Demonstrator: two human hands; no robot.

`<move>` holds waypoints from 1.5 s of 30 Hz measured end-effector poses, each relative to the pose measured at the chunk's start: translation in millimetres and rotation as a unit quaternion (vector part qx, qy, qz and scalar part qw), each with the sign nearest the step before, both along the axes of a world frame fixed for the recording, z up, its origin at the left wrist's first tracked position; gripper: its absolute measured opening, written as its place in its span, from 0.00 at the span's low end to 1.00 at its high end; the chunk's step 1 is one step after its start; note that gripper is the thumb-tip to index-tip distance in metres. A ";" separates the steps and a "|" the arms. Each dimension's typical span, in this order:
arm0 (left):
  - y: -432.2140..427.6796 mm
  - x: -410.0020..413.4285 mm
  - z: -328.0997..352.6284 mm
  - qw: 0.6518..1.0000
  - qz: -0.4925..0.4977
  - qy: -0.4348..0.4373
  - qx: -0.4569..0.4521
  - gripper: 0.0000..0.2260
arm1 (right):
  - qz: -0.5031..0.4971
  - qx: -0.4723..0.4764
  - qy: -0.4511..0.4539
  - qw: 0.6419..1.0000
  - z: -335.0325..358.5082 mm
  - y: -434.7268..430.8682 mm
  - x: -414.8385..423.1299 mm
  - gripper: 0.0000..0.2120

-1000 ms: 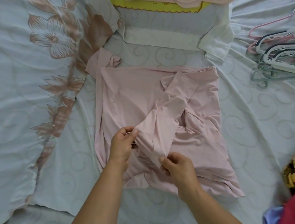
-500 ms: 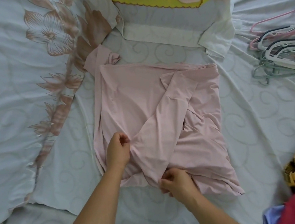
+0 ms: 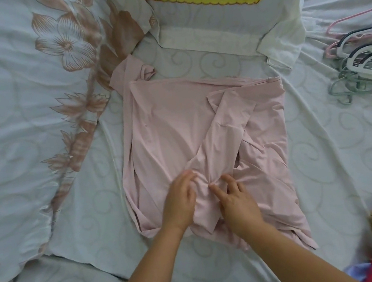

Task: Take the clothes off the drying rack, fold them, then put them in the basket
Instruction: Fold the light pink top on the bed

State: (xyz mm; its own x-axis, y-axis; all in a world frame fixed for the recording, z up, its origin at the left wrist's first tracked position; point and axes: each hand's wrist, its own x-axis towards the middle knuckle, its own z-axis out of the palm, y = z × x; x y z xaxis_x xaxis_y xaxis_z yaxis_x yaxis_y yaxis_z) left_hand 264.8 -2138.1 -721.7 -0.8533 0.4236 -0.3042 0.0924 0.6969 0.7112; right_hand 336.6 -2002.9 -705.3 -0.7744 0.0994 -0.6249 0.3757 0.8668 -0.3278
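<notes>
pink garment (image 3: 177, 122) spread on the bed (image 3: 330, 153), left hand (image 3: 180, 203) laid on its bunched middle, grip slack, fingers nearly straight, right hand (image 3: 237, 197) just beside it, grip apart, splayed fingertips pressed into the cloth

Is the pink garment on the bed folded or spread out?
Partly folded. The pink garment lies flat with one sleeve crossed over its front; left hand and right hand rest on bunched fabric.

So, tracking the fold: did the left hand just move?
Yes: the left hand slid right, away from the floral border, toward the right hand.
</notes>
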 end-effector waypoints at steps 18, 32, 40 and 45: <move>-104.1 -86.5 2.4 0.801 0.515 -0.223 0.205 0.08 | -0.053 -0.064 0.036 0.996 -6.2 8.1 6.0 0.26; -77.9 -72.9 81.3 0.714 0.360 -0.345 0.491 0.18 | -0.077 -0.133 -0.029 0.988 4.9 15.8 -1.6 0.26; 45.7 -10.1 104.5 0.923 -0.279 -0.257 0.065 0.18 | -0.616 -0.460 0.080 0.635 27.5 65.3 -4.2 0.15; 26.8 22.1 60.3 0.945 -0.219 -0.240 -0.025 0.20 | -0.698 -0.484 0.038 0.527 12.1 95.3 13.7 0.25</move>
State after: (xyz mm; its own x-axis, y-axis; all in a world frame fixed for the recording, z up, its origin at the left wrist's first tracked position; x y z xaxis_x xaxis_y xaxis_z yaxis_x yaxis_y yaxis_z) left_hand 286.9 -2111.3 -661.4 -0.3583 0.6795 -0.6403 0.0544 0.6998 0.7122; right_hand 350.3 -1907.6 -693.3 -0.3958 0.2686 -0.8782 0.3796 -0.8229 -0.4227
